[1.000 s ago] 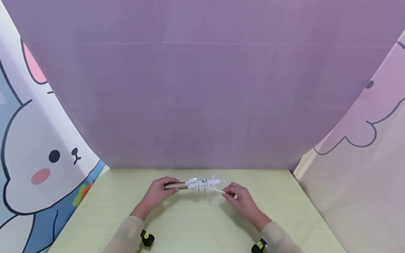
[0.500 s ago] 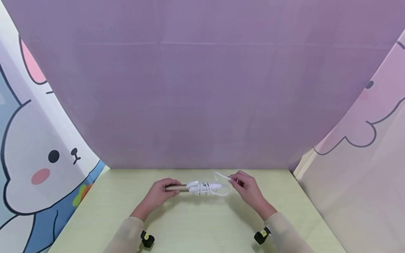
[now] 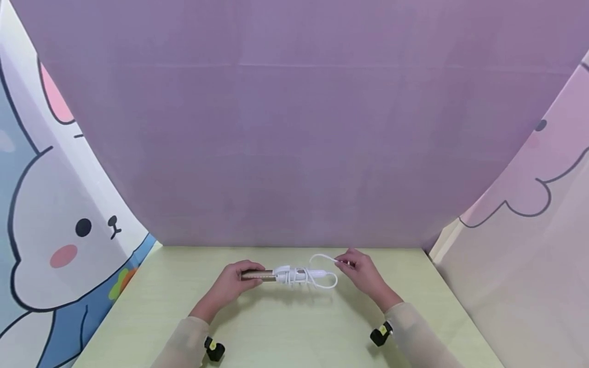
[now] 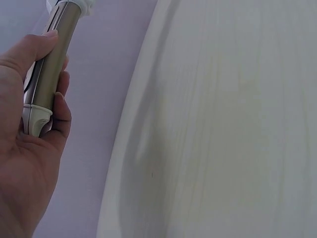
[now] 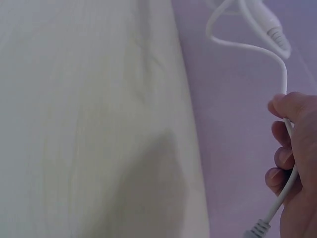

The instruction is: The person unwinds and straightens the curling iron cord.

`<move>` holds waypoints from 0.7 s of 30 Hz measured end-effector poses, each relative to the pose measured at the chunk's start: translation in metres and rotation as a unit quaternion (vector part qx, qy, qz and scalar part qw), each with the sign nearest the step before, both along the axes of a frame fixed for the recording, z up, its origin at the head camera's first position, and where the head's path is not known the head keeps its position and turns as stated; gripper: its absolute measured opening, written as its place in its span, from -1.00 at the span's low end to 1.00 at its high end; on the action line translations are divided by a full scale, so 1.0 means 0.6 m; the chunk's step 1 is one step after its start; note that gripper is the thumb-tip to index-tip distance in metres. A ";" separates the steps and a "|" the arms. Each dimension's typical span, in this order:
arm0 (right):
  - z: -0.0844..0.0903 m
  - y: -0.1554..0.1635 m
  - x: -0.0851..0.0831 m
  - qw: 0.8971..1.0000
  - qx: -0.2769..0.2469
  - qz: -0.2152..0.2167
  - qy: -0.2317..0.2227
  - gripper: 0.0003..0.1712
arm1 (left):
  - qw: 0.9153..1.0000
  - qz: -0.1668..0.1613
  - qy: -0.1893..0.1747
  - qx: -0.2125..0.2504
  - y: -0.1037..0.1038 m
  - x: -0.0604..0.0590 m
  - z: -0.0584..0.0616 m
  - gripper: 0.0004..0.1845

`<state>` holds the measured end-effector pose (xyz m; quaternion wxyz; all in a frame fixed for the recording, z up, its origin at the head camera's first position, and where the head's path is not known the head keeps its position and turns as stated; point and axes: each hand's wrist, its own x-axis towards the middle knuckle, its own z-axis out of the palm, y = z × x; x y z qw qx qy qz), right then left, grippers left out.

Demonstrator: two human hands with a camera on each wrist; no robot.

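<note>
Looking down from the head camera, I see two pale sleeves (image 3: 184, 340) nearest me, each with a small black wrist camera (image 3: 214, 349) strapped beneath. Past them, my left hand (image 3: 228, 285) is clenched around the metallic barrel of a curling iron (image 3: 276, 275), which it holds level just above the light green table (image 3: 285, 327); the left wrist view shows thumb and fingers wrapped round the gold-toned barrel (image 4: 47, 74). The iron's white handle points right, with its white cord (image 3: 322, 268) wound in loops about it. My right hand (image 3: 363, 273) pinches the free run of that cord between thumb and fingers, holding it up a little to the right of the handle; the right wrist view shows the cord (image 5: 283, 89) passing through the curled fingers, a ribbed strain relief showing below the hand. Beyond the table edge rises the purple backdrop (image 3: 294, 128), flanked by cartoon rabbit panels (image 3: 60, 230).
</note>
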<state>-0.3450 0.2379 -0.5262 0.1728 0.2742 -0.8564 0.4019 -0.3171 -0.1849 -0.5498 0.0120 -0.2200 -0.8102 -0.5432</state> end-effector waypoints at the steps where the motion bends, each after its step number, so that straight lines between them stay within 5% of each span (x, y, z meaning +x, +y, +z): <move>1: -0.004 0.002 -0.001 1.000 0.005 -0.001 -0.006 -0.90 | 1.000 0.000 -0.001 0.001 0.000 0.000 0.000 -0.71; 10: -0.043 0.012 -0.003 0.996 0.042 0.026 -0.073 -0.87 | 1.000 0.006 -0.005 0.014 -0.001 0.000 0.002 -0.70; 21: -0.077 0.009 0.015 0.986 0.126 0.076 -0.079 -0.89 | 0.999 0.016 0.000 0.031 -0.003 -0.002 0.007 -0.71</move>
